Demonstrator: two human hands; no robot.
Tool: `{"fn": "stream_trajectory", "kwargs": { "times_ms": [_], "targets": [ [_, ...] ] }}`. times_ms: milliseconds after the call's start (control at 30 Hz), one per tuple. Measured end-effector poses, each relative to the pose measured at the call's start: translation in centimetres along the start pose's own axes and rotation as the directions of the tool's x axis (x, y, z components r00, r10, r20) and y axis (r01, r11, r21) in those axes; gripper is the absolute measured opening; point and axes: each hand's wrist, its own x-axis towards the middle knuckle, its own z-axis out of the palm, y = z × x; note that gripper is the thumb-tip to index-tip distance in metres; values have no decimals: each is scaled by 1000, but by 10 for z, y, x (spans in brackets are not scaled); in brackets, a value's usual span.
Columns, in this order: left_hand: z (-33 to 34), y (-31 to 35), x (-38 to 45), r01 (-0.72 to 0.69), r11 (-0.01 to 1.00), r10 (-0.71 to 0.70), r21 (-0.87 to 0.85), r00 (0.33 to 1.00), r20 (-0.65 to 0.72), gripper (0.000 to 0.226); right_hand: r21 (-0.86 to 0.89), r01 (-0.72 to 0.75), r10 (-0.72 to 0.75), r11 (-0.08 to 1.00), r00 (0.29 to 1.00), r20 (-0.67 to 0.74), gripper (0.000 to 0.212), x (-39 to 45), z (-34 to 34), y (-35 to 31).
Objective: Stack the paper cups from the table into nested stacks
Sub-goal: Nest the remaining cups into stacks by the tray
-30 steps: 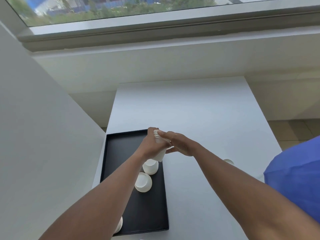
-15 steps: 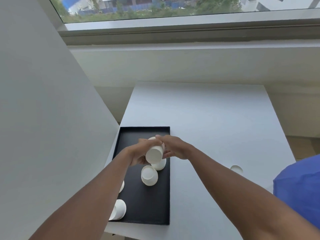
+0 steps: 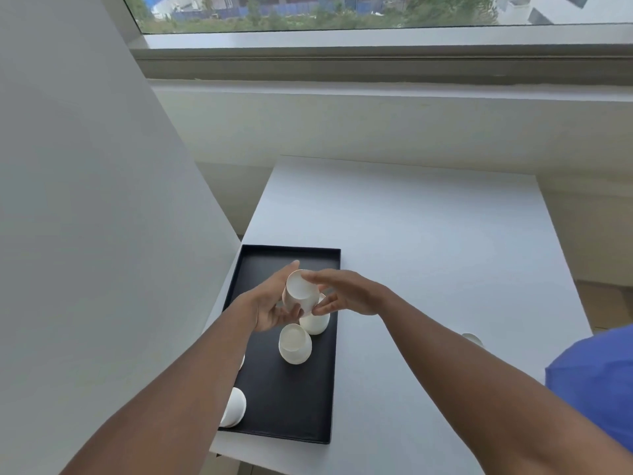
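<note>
My left hand [image 3: 270,308] grips a white paper cup stack [image 3: 300,292] above the black tray [image 3: 291,419], its flat bottom turned toward the camera. My right hand [image 3: 346,296] lies against the stack's right side with fingers nearly straight, thumb below. Directly beneath sits an upside-down cup [image 3: 315,324] on the tray, partly hidden by the stack. A second cup [image 3: 295,343] rests nearer me. A third cup [image 3: 234,407] lies at the tray's near-left corner, half hidden by my left forearm. One more cup [image 3: 473,339] peeks out behind my right forearm on the table.
The white table [image 3: 428,241] stretches to the right and back of the tray. A grey wall panel [image 3: 85,200] runs close along the left edge. A window sill lies behind. A blue sleeve [image 3: 596,378] is at the lower right.
The stack has been turned over from rims-up to bottom-up and lowered slightly over the tray. The camera has swung left, shifting the table rightward in view.
</note>
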Motion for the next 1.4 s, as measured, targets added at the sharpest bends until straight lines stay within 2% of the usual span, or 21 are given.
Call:
{"fn": "stream_trajectory", "kwargs": {
  "times_ms": [200, 300, 500, 633, 733, 867, 1000, 1067, 1200, 1300, 1400],
  "targets": [
    [13, 0, 6, -49, 995, 52, 92, 998, -21, 70, -56, 8, -11, 998, 999, -48, 36, 0, -8, 10],
    [17, -2, 12, -43, 986, 51, 161, 998, -45, 74, -67, -24, 20, 997, 998, -60, 43, 4, -11, 19],
    [19, -7, 20, -19, 977, 32, 212, 998, -59, 68, -44, -89, 84, 995, 992, -97, 58, 12, -16, 34],
    [19, -9, 25, 7, 982, 14, 187, 994, -112, 43, 5, -103, 103, 995, 989, -109, 48, 15, -17, 40],
    [18, -11, 32, -36, 978, 72, 208, 983, -169, 31, 21, -113, 114, 993, 982, -152, 36, 18, -17, 43],
    [16, -15, 43, -38, 954, 115, 296, 962, -248, 23, 7, -104, 104, 995, 978, -179, 32, 21, -19, 49],
    [13, -19, 51, -48, 891, 192, 451, 941, -278, 4, -19, -102, 96, 995, 973, -208, 31, 24, -19, 55],
    [11, -19, 54, -62, 858, 239, 509, 927, -290, 6, -20, -101, 95, 995, 971, -219, 30, 25, -20, 58],
    [14, -17, 55, -65, 787, 317, 614, 896, -311, 49, -26, -106, 97, 994, 965, -243, 37, 26, -23, 61],
    [14, -10, 53, -31, 688, 354, 725, 886, -298, 55, -27, -97, 85, 995, 956, -279, 42, 24, -25, 59],
    [18, 4, 51, -6, 578, 392, 816, 879, -271, 59, -76, -59, 25, 995, 919, -394, 40, 19, -31, 57]
  ]
}}
